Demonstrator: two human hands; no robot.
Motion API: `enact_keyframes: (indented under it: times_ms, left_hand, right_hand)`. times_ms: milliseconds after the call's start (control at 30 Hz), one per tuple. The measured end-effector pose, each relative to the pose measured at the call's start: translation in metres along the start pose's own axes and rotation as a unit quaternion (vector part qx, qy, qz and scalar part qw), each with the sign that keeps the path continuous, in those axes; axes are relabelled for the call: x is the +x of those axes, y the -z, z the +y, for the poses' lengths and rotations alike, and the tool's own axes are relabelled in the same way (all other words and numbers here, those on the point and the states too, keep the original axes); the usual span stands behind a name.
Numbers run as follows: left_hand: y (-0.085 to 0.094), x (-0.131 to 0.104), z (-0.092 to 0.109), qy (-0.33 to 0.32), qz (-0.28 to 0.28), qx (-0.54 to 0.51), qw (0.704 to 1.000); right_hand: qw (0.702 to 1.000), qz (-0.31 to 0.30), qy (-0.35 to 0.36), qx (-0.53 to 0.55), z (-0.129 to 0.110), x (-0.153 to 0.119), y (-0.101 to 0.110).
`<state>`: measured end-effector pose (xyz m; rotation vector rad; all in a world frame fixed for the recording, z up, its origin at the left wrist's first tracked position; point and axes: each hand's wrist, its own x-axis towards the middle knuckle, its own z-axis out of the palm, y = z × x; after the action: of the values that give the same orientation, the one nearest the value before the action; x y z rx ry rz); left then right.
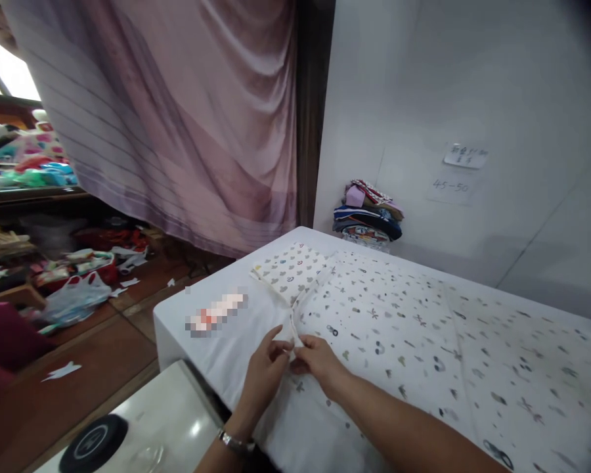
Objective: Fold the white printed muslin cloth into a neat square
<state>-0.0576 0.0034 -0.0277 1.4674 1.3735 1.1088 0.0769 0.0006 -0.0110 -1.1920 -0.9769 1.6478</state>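
A white printed cloth (pixel 389 322) with small grey and green motifs is spread over a table covered in plain white fabric. My left hand (pixel 270 360) is closed at the cloth's left edge, thumb and fingers pinched together. Close beside it, my right hand (pixel 320 362) pinches the same edge, which is raised in a narrow strip between the hands. Just beyond them, a bear-patterned cloth (pixel 294 268) lies flat at the table's far corner, against the printed cloth. A blurred-out pinkish item (pixel 217 315) rests on the white table cover (pixel 256 328) to the left.
A folded textile stack (pixel 368 213) stands behind the table by the white wall. A pinkish curtain (pixel 187 118) hangs at the back left. At the lower left is a white surface (pixel 167 407) bearing a round black object (pixel 93 441). Bags (pixel 81 299) and scraps litter the floor.
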Motion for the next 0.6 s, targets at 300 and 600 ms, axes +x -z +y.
enact_keyframes:
  times_ms: [300,600]
  left_hand:
    - [-0.002,0.095,0.021,0.028,-0.075,0.168,0.983]
    - [-0.062,0.173,0.054,0.061,-0.142,0.287,0.945]
  right_hand:
    - [1.000,-0.002,0.016,0.003,-0.005,0.001,0.005]
    - [0.999,-0.003,0.045,0.014,-0.017,-0.009,0.016]
